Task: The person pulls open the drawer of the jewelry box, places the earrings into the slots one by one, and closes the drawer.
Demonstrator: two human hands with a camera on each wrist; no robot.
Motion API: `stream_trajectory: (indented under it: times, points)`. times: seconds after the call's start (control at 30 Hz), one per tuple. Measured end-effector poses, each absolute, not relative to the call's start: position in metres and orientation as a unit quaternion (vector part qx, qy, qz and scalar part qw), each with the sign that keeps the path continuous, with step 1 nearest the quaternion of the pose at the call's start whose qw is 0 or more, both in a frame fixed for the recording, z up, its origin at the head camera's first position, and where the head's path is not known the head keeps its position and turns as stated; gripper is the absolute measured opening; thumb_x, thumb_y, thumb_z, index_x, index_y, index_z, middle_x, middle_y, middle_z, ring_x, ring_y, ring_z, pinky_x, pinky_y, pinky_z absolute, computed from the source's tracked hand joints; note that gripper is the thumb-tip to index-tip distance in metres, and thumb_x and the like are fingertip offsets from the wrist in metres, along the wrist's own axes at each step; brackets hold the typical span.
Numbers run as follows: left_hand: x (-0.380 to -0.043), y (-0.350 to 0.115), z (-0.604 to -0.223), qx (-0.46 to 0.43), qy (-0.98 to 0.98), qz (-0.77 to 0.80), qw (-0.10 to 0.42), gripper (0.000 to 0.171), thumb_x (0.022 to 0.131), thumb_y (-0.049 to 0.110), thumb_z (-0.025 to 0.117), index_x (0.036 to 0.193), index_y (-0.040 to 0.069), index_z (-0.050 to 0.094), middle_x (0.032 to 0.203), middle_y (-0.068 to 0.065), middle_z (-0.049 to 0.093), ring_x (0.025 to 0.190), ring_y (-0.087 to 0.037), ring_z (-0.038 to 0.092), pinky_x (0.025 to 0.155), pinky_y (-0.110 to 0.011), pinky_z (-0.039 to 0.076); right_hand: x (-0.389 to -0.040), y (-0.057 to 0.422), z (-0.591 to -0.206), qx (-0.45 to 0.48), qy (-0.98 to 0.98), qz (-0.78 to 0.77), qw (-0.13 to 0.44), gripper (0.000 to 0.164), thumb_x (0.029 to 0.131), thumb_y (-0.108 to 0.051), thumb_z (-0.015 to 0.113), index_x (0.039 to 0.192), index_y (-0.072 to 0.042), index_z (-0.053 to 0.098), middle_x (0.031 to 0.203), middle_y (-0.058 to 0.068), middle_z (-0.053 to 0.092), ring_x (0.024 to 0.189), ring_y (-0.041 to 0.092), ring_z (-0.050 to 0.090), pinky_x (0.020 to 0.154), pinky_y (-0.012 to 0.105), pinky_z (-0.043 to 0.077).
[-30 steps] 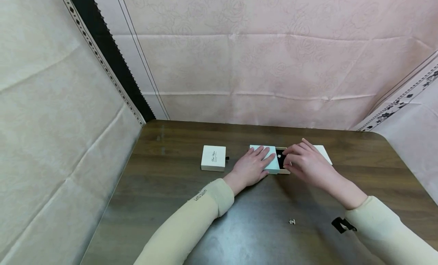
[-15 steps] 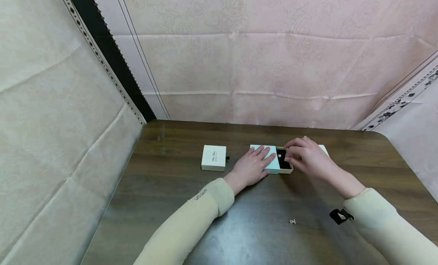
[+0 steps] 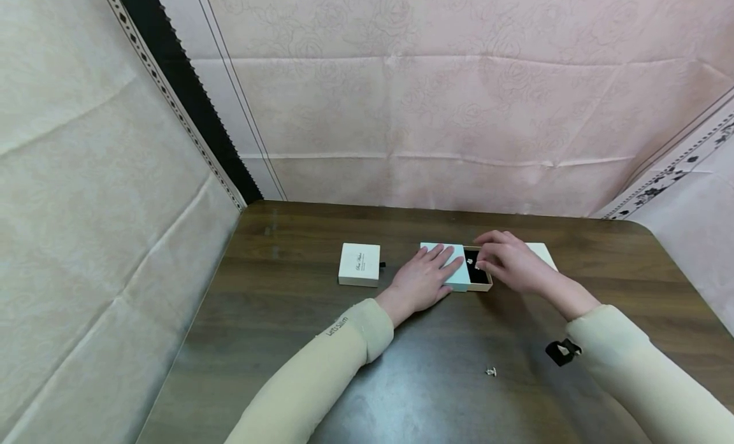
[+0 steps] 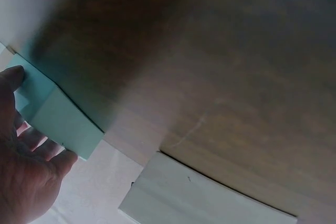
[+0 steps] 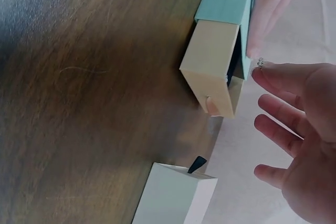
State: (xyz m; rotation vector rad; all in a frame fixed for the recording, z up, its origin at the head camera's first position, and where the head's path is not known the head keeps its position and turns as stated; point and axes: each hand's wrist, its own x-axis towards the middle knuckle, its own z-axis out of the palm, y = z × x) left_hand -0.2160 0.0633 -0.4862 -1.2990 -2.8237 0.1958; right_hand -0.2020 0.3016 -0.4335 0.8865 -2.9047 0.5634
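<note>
My left hand [image 3: 421, 278] lies across the light-blue box sleeve [image 3: 457, 278], fingers spread straight over its top and thumb against the near side. From the sleeve's right end a beige drawer [image 5: 210, 51] sticks out. On its black lining [image 3: 478, 276] sits a small silver earring [image 3: 469, 261]. Just above the drawer, thumb and index finger of my right hand [image 3: 510, 262] pinch another tiny, sparkling earring [image 5: 261, 62]. Its other fingers are loosely bent and hold nothing. Another small silver piece [image 3: 490, 371] lies on the table nearer to me.
A white box [image 3: 359, 264] with dark lettering stands left of the left hand, a black tab at its right side. Behind the right hand is a second white box [image 3: 542, 251], partly hidden. Pale patterned cloth [image 3: 436, 113] hangs behind the brown wooden table [image 3: 309, 221].
The drawer stands slightly further out of the sleeve. My right hand has shifted a little, and a silver earring shows at its fingertips. My left hand has stayed in place.
</note>
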Motion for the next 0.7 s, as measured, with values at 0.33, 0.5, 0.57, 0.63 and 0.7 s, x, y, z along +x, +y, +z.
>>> stream_trajectory:
  times: [0.33,0.5,0.57,0.63,0.7]
  points:
    - [-0.216,0.064,-0.487,-0.418,-0.905,0.069,0.018,0.067,0.114,0.053,0.044,0.172,0.027,0.025,0.177,-0.002,0.025,0.163,-0.021,0.025,0.131,-0.041,0.026,-0.210,0.301,-0.444,0.295,-0.941,0.164,0.017,0.014,0.098,-0.005,0.077,0.090,-0.015,0.074,0.132,0.024,0.066,0.117,0.046,0.060,0.097,0.065,0.049]
    - [-0.215,0.064,-0.486,-0.418,-0.905,0.073,0.017,0.067,0.114,0.053,0.044,0.173,0.027,0.024,0.177,-0.002,0.025,0.163,-0.021,0.025,0.131,-0.041,0.026,-0.211,0.301,-0.447,0.295,-0.940,0.168,0.013,0.013,0.097,-0.002,0.077,0.090,-0.013,0.074,0.133,0.027,0.065,0.119,0.048,0.059,0.098,0.066,0.049]
    - [-0.215,0.064,-0.485,-0.418,-0.905,0.073,0.017,0.067,0.114,0.053,0.044,0.172,0.027,0.024,0.177,-0.002,0.026,0.163,-0.021,0.025,0.131,-0.041,0.026,-0.212,0.301,-0.449,0.296,-0.940,0.170,0.013,0.014,0.097,-0.001,0.076,0.090,-0.013,0.074,0.135,0.028,0.063,0.121,0.050,0.058,0.099,0.067,0.048]
    - [-0.215,0.064,-0.485,-0.418,-0.905,0.074,0.020,0.067,0.114,0.053,0.044,0.172,0.026,0.025,0.177,-0.002,0.027,0.163,-0.021,0.026,0.130,-0.041,0.027,-0.212,0.301,-0.450,0.297,-0.939,0.172,0.013,0.015,0.097,-0.001,0.076,0.090,-0.013,0.074,0.137,0.030,0.062,0.123,0.051,0.057,0.100,0.068,0.047]
    - [-0.214,0.063,-0.485,-0.418,-0.905,0.074,0.023,0.067,0.113,0.053,0.045,0.172,0.026,0.026,0.177,-0.003,0.028,0.162,-0.021,0.027,0.130,-0.042,0.027,-0.213,0.301,-0.450,0.297,-0.939,0.175,0.009,0.015,0.097,0.000,0.076,0.090,-0.014,0.075,0.138,0.031,0.061,0.124,0.052,0.056,0.101,0.069,0.046]
